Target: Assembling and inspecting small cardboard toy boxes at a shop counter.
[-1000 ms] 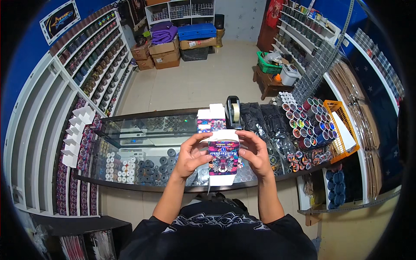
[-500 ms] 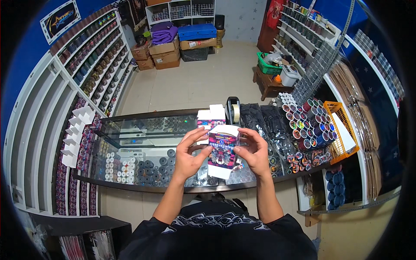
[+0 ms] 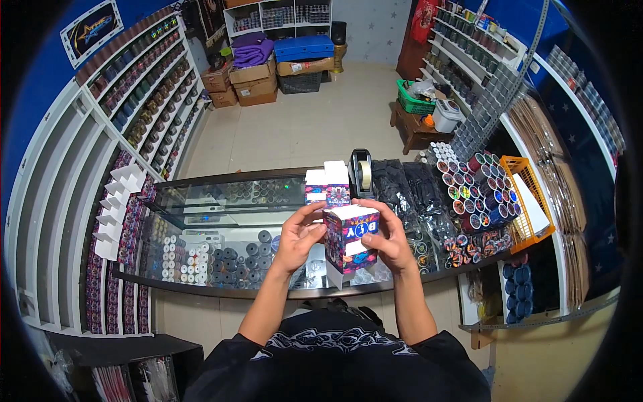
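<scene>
Sitting beyond held box: carton, tape dispenser

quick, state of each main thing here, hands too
Held box, in both hands, lower flap sticking out
Left hand, gripping the box's left side
Right hand, thumb on the box's right face
Second box, unheld, white flap raised
Tape dispenser, loaded with a roll
Green basket, filled
Purple cloth, piled up

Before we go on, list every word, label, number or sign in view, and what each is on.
Wording not copied; print stands here:
Held patterned carton: bold white lettering on blue, readable.
Counter carton behind it: small white lettering, too small to read.
Framed wall sign: lettering with a star, partly readable.
Round spool labels: too small to read.
</scene>
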Motion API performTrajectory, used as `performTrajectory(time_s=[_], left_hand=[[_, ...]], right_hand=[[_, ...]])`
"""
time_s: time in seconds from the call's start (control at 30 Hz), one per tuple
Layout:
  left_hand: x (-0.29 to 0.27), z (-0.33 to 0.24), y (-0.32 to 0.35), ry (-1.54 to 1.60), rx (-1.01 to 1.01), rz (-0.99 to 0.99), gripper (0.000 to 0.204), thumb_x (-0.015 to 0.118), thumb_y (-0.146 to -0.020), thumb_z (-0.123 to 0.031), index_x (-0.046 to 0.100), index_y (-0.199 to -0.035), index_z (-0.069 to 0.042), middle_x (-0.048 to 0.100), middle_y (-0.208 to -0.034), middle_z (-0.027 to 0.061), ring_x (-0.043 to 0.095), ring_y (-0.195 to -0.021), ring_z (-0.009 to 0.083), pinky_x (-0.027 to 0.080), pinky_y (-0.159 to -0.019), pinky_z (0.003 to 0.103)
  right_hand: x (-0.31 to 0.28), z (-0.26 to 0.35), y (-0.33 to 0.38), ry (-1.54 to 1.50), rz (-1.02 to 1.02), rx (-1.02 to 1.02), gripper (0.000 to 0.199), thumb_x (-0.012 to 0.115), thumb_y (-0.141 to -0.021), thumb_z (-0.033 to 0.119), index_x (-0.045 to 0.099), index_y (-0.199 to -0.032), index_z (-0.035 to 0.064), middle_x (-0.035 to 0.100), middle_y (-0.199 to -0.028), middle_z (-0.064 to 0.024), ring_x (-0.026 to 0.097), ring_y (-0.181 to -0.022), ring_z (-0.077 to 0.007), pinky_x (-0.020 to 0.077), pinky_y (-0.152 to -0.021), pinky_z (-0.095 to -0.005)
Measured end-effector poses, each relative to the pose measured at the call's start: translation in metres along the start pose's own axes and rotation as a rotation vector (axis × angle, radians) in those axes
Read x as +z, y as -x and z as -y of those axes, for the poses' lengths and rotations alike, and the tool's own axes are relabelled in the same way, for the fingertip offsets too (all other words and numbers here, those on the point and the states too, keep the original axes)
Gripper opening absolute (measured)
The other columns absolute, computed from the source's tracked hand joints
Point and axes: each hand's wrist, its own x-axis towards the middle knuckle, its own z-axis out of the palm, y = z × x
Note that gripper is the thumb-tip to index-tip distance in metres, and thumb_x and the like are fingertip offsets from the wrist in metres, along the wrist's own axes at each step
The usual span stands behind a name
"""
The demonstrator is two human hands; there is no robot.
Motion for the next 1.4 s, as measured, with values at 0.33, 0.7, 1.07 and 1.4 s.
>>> performTrajectory(time_s=[0.33,0.7,1.07,1.4], left_hand=[[0.009,-0.015,0.000,-0.289,0.136,0.027,0.048,0.070,-0.082,-0.005,0.056,-0.128,-0.004,0.038,-0.145,0.0159,0.048,-0.125,0.0303,0.049,-0.097,0.039],[0.017,-0.015,0.000,-0.297,0.134,-0.022,0.031,0.069,-0.083,-0.005,0.064,-0.114,-0.005,0.045,-0.138,0.0164,0.055,-0.116,0.0241,0.050,-0.089,0.033],[0.027,-0.010,-0.004,-0.409,0.181,-0.084,0.020,0.069,-0.082,-0.003,0.068,-0.102,-0.004,0.047,-0.132,0.0162,0.058,-0.107,0.0180,0.057,-0.067,0.023],[0.030,-0.010,-0.007,-0.439,0.189,-0.108,0.014,0.071,-0.081,-0.004,0.071,-0.095,-0.005,0.049,-0.128,0.0148,0.058,-0.106,0.0159,0.056,-0.067,0.024]], right_hand=[[0.013,-0.007,0.001,0.331,-0.127,-0.149,0.056,0.081,-0.071,0.009,0.058,-0.122,0.0049,0.043,-0.137,-0.0156,0.059,-0.109,-0.0207,0.0523,-0.087,-0.0316],[0.018,0.001,0.003,0.267,-0.135,-0.148,0.022,0.065,-0.082,-0.004,0.067,-0.104,-0.0017,0.043,-0.137,-0.0167,0.059,-0.109,-0.0194,0.0539,-0.087,-0.0317],[0.018,-0.005,0.002,0.257,-0.194,-0.151,0.019,0.072,-0.079,-0.001,0.071,-0.097,-0.0024,0.050,-0.130,-0.0174,0.060,-0.107,-0.0211,0.0555,-0.083,-0.0304],[0.011,-0.007,-0.002,0.347,-0.136,-0.213,0.018,0.071,-0.076,-0.006,0.071,-0.093,-0.0024,0.050,-0.132,-0.0180,0.057,-0.110,-0.0194,0.0485,-0.091,-0.0304]])
